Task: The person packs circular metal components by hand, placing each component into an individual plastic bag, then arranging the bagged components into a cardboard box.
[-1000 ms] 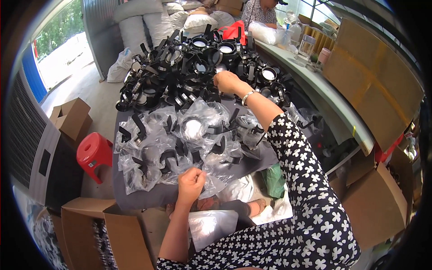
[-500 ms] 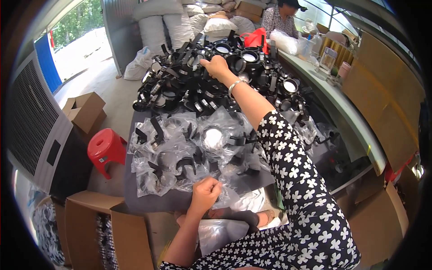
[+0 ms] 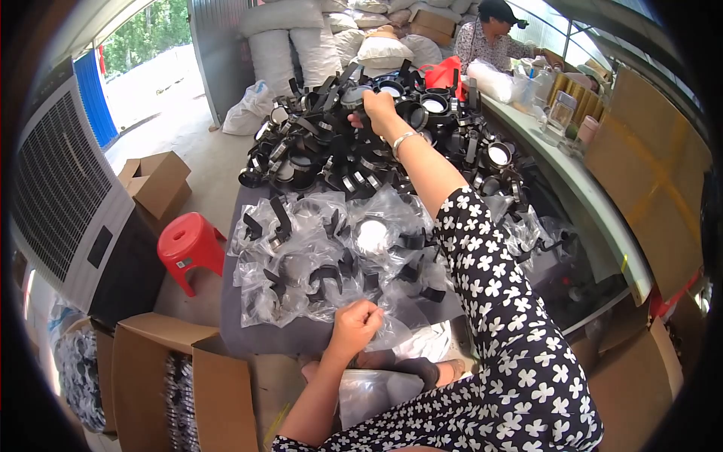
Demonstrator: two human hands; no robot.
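My right hand (image 3: pixel 374 107) reaches far across the table into a heap of black round lamp-like parts with straps (image 3: pixel 354 143), fingers closed on one black part at the top of the heap. A silver bracelet sits on that wrist. My left hand (image 3: pixel 354 325) is curled at the near table edge, pinching the edge of a clear plastic bag (image 3: pixel 392 331). In front of it lie several clear bags holding black parts (image 3: pixel 316 256) on the grey table (image 3: pixel 248 339).
A red plastic stool (image 3: pixel 187 245) stands left of the table. Open cardboard boxes (image 3: pixel 158 181) (image 3: pixel 173 384) sit at left and lower left, beside a large grey cooler (image 3: pixel 68 203). Another person (image 3: pixel 493 38) sits at the far end by a long counter (image 3: pixel 580 196).
My right hand has reached farther into the black heap and closed on a part. My left hand stays curled at the near edge. The view has tilted upward.
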